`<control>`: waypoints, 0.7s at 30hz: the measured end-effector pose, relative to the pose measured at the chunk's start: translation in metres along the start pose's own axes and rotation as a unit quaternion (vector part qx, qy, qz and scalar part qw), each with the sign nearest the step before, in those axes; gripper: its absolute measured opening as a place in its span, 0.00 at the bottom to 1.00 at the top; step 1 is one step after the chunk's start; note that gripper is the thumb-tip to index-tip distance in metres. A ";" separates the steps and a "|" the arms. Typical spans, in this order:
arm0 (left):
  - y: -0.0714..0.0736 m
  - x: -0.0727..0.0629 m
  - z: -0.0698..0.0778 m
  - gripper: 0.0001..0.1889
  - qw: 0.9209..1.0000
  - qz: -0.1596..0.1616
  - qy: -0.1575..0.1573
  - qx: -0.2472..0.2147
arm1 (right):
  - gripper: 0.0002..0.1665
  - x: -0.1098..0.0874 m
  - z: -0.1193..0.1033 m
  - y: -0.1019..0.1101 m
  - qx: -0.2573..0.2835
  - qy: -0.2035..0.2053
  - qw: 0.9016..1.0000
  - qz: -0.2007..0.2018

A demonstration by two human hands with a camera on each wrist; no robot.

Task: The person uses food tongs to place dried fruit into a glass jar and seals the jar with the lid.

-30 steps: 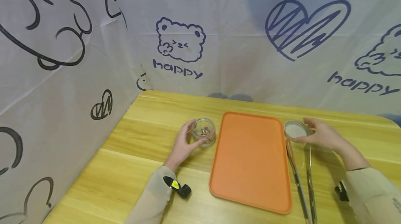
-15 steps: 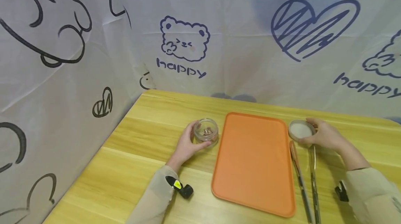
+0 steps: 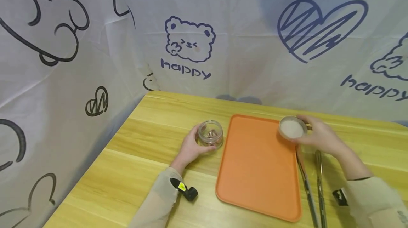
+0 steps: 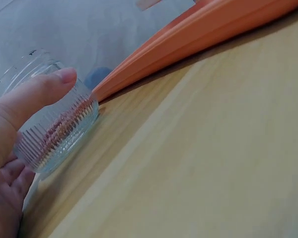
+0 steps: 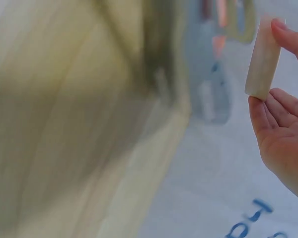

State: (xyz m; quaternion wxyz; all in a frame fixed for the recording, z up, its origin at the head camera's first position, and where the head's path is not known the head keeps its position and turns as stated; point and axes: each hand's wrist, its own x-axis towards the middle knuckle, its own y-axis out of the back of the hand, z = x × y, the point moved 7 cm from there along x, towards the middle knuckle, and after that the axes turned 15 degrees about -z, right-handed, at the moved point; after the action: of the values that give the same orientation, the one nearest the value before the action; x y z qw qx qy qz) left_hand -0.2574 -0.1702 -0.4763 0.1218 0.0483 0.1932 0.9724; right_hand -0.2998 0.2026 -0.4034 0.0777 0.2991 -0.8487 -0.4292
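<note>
My left hand point(image 3: 191, 149) holds a clear ribbed glass jar point(image 3: 211, 142) standing on the table left of the tray. In the left wrist view the thumb lies across the near side of the jar point(image 4: 74, 131), with small brownish-pink pieces inside. Their kind is too small to tell. My right hand point(image 3: 323, 137) pinches a round lid point(image 3: 292, 129) by its edges, thumb on the near side and fingers on the far side. Raised off the table, the lid overlaps the tray's far right corner in the head view. Edge-on, the pale lid point(image 5: 264, 62) shows in the right wrist view.
An orange rectangular tray point(image 3: 258, 171) lies between the hands. Right of it, two long slim tools, one dark-handled point(image 3: 308, 189) and one metallic point(image 3: 320, 189), lie side by side. A white cloth point(image 3: 242, 61) with drawings hangs behind the wooden table point(image 3: 127, 139).
My right hand has lifted the lid from the table and carried it left toward the tray's far corner. The left hand stays at the jar. The head view has shifted slightly.
</note>
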 end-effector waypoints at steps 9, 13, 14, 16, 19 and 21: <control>0.001 -0.001 -0.001 0.47 1.000 0.012 0.017 0.002 | 0.53 0.018 -0.052 -0.012 -0.013 0.067 0.998 -0.003; 0.002 -0.001 -0.001 0.46 1.000 0.024 0.010 0.004 | 0.51 0.028 -0.072 -0.022 -0.032 0.089 0.995 -0.008; 0.003 -0.002 0.000 0.46 1.000 0.027 0.006 0.006 | 0.51 0.031 -0.076 -0.024 -0.037 0.094 0.995 -0.007; 0.004 -0.003 0.001 0.45 0.999 0.035 -0.003 0.008 | 0.51 0.036 -0.086 -0.029 -0.051 0.107 0.993 -0.005; 0.005 -0.005 0.006 0.45 0.999 0.039 -0.025 0.009 | 0.51 0.044 -0.101 -0.036 -0.070 0.123 0.990 -0.001; 0.004 -0.007 0.009 0.45 0.998 0.037 -0.044 0.004 | 0.51 0.049 -0.110 -0.042 -0.083 0.130 0.988 -0.001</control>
State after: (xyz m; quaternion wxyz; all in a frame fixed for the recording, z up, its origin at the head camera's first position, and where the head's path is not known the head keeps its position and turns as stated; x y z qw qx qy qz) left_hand -0.2508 -0.1724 -0.4665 0.0936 0.0985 0.1901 0.9723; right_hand -0.2783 0.0806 -0.3739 0.2114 0.3460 -0.7924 -0.4557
